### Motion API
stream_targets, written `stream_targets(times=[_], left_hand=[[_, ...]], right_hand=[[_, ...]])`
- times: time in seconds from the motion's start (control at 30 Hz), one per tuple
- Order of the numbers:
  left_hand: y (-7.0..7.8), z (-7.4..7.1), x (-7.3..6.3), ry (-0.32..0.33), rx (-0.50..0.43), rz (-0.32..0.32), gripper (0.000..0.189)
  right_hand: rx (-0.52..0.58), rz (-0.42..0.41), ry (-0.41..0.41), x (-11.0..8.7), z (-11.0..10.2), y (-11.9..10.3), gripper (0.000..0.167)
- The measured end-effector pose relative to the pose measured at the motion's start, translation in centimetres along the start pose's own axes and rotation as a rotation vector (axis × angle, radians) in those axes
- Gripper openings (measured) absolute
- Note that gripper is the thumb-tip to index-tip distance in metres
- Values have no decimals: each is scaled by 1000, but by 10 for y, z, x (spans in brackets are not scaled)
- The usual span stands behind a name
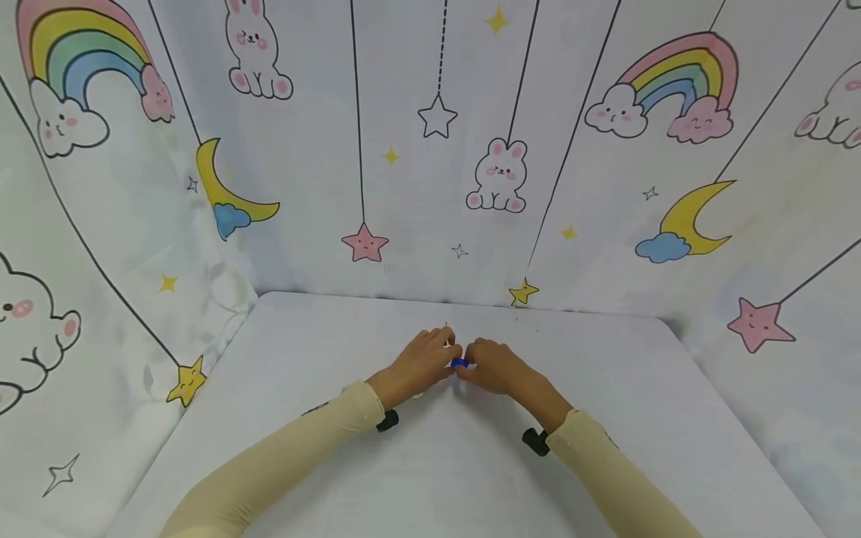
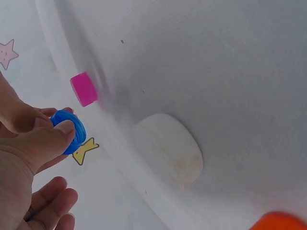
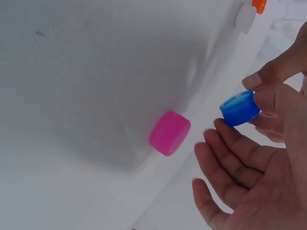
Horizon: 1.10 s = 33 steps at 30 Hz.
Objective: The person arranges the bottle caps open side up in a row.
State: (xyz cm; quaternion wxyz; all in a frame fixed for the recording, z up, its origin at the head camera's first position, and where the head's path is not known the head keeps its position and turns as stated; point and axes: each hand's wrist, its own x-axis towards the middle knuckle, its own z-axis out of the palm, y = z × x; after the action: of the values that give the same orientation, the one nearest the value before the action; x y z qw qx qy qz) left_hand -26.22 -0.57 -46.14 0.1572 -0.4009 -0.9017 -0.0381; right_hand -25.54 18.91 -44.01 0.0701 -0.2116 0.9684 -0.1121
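Both hands meet over the far middle of the table at a small blue bottle cap. My left hand pinches it; the left wrist view shows the thumb pressed on the open side of the cap. From the other side my right hand holds the same cap between thumb and index finger, its other fingers spread loosely below. Close by on the table stands a pink cap, and a white cap sits nearer the left wrist.
Part of an orange cap shows beyond the white one. A white cloth covers the table. Behind it rises a cloth backdrop printed with rabbits, stars, moons and rainbows. Small black cameras hang under the wrists.
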Motion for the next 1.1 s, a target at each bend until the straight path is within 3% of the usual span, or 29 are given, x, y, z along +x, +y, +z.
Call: stream_targets(times=[0.17, 0.27, 0.43, 0.8, 0.93, 1.1], left_hand=[[0, -2, 0, 37, 40, 38, 25], [-4, -3, 0, 51, 15, 46, 23], [-14, -3, 1, 15, -123, -19, 22], [-34, -4, -1, -137, -541, -252, 26], [-37, -3, 2, -178, -656, -281, 27], [-41, -1, 3, -211, -712, -290, 27]], right_hand=[[33, -9, 11, -3, 0, 2, 26], [57, -4, 21, -3, 1, 2, 26], [118, 8, 76, -4, 1, 2, 27], [73, -65, 197, -3, 4, 0, 32], [41, -86, 218, -3, 9, -2, 36], [56, -93, 230, -4, 12, -5, 37]])
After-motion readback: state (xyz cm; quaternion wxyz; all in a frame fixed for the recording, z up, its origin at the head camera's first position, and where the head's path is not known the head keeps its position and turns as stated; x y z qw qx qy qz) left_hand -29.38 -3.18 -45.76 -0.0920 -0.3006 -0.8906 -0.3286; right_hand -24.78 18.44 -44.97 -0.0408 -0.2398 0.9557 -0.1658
